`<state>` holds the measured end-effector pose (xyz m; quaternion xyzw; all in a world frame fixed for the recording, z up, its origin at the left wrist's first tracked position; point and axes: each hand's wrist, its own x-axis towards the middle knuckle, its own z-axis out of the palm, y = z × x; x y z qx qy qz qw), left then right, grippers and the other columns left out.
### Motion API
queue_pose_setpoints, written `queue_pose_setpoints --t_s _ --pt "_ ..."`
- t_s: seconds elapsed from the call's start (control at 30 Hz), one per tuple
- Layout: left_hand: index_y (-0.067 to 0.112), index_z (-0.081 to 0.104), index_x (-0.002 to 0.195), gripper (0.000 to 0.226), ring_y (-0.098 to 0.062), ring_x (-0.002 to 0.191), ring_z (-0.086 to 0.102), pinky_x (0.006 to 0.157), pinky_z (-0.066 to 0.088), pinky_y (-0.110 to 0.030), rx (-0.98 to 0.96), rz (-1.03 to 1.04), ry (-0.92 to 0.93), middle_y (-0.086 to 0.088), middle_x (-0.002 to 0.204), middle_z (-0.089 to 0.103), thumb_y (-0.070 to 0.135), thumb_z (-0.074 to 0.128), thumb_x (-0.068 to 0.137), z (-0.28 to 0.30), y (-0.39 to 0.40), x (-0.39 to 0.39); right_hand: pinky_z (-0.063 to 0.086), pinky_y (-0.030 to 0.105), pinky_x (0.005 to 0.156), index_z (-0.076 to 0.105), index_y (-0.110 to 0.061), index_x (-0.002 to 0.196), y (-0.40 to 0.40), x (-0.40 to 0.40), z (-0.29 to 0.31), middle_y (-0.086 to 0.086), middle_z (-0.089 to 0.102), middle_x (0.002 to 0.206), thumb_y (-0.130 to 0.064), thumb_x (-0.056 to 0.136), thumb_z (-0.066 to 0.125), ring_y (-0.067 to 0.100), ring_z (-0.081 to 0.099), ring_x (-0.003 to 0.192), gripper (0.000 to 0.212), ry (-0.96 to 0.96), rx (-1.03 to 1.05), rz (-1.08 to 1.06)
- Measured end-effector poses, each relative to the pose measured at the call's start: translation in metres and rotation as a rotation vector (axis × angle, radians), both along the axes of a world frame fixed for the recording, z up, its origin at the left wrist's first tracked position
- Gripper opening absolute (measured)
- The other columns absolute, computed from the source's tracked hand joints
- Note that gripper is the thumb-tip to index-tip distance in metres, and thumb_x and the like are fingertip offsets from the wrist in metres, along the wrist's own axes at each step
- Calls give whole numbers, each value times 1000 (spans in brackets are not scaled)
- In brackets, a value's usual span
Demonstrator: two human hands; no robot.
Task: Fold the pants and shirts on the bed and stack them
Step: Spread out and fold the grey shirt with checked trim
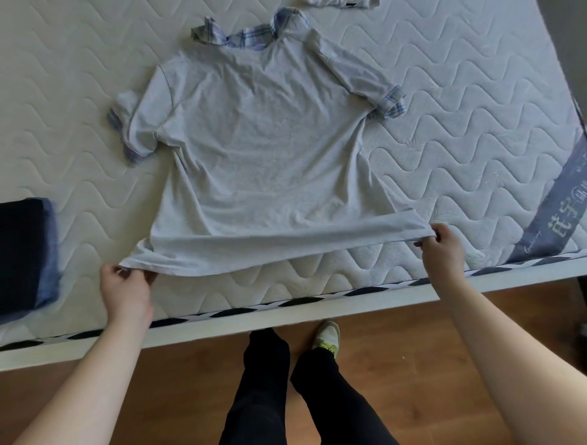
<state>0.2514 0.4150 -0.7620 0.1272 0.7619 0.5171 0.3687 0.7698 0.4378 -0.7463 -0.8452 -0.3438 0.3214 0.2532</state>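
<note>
Grey short-sleeved shirt [254, 143] spread flat on quilted mattress [460, 111], frame centre, plaid collar toward top.

Head view: left hand [127, 290] pinches the hem's lower-left corner; right hand [440, 243] pinches the lower-right corner, fingers curled round the cloth; hem stretched taut between them, raised slightly off the mattress. Folded dark blue garment [25, 254] lies at left edge, apart from the shirt. Another pale garment [343, 3] just shows at top edge. Wooden floor [428, 349] below.
</note>
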Motion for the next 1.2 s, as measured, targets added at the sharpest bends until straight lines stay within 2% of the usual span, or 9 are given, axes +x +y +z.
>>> queue_pose_setpoints --t_s 0.17,0.27,0.37,0.47,0.57,0.83,0.97,1.13,1.2 --pt "8 59 118 23 -15 78 61 80 51 -37 -250 -205 34 -4 98 66 8 59 95 -43 -26 4 56 47 71 60 -21 87 -3 -18 -22 -2 71 80 -10 89 41 27 69 81 22 51 -141 3" --pt "7 60 114 21 -16 62 52 69 45 -37 -369 -252 116 -1 77 61 12 56 94 -63 -41 8 49 36 57 61 -14 93 -11 -25 -38 0 72 79 -3 89 39 16 67 69 25 61 -197 -22" --pt "15 60 115 24 -18 64 54 64 46 -33 -420 -248 178 -4 85 65 17 54 92 -65 -44 0 44 32 58 63 -12 100 -16 -20 -42 3 70 78 1 89 36 10 64 69 32 25 -274 -21" --pt "20 57 126 33 -19 81 59 75 49 -36 -409 -275 180 -4 104 65 17 53 93 -58 -37 -22 46 32 61 66 -12 113 -11 2 -34 10 69 81 5 87 41 28 67 80 39 -45 -329 66" --pt "23 59 127 36 -13 75 57 73 48 -32 -333 -295 199 0 98 63 11 50 94 -40 -24 -48 50 36 66 68 -9 113 5 29 -16 15 69 81 -1 89 48 33 68 83 32 -121 -353 139" --pt "73 44 116 62 -16 69 59 59 43 -28 -369 -756 276 8 81 67 16 51 93 15 -26 -18 35 28 49 52 -35 122 -4 -17 47 -4 70 70 -8 94 46 16 57 58 39 -119 -139 415" --pt "51 64 88 33 -17 72 66 61 48 -29 -384 -695 352 10 73 69 20 55 92 36 -36 3 35 28 49 70 -28 110 -14 -40 64 6 65 69 -6 93 50 16 50 52 34 -84 -81 343" --pt "32 66 92 10 2 69 60 56 41 -22 -386 -658 510 17 74 65 29 70 84 62 -29 14 44 33 67 73 -25 111 -13 -51 85 8 72 87 -7 90 58 28 66 81 31 40 -85 269" --pt "26 66 92 10 -7 68 60 57 40 -24 -398 -590 515 12 75 65 26 71 84 70 -22 17 49 36 70 73 -25 110 -10 -53 94 7 73 87 -7 89 60 30 67 87 30 47 -84 249"
